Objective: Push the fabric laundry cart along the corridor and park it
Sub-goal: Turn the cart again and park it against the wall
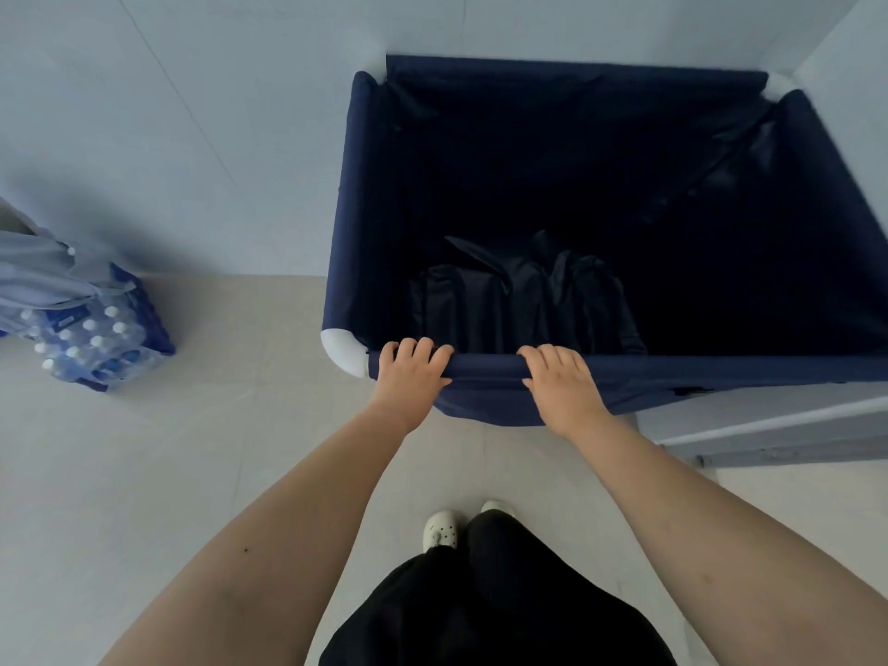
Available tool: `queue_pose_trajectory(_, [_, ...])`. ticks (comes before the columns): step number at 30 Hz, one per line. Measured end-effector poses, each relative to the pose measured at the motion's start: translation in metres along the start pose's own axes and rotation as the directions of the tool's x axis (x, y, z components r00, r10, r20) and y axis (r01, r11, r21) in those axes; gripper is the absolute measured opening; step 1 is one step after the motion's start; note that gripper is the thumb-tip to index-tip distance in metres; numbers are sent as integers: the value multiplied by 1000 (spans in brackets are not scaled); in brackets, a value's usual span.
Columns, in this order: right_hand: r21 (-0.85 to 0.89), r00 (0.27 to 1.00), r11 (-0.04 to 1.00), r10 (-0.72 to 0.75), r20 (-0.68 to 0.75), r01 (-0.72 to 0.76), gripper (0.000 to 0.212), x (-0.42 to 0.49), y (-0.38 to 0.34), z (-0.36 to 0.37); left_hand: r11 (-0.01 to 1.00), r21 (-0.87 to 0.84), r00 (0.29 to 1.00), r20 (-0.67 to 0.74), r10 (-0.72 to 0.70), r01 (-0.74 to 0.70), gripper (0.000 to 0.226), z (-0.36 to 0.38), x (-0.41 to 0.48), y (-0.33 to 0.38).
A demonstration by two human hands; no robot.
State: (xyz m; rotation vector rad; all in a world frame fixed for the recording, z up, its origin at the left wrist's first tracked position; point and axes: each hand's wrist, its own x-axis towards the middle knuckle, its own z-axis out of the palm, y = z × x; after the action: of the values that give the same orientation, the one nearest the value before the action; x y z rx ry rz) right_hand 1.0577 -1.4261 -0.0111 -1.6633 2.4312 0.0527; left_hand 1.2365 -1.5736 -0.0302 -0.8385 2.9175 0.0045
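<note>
Laundry cart (353, 194) of navy fabric stands against the wall (192, 113); left hand (411, 372) and right hand (562, 384) both grasp its near rail (485, 365).

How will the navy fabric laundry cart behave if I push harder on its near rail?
The navy fabric laundry cart probably moves easily: it holds only a dark folded bundle. Its cloth walls look floppy, so push by the near rail, gripped by left hand and right hand. Its far end looks close to the pale wall, so it may stop.
</note>
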Motion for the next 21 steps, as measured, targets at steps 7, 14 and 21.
queue_pose_trajectory(7, [162,990,986,58,-130,-37,37,-9,11,0,994,-111,1000,-22,14,-16,42,-7,-8,-8])
queue_pose_trajectory(14, [193,976,981,43,-214,-1,33,-5,15,12,992,-25,992,25,-127,128,52,-10,-29,-35])
queue_pose_trajectory(21, [103,974,992,90,-207,-70,38,-3,9,11,996,20,992,88,90,-92,45,-16,-17,-56])
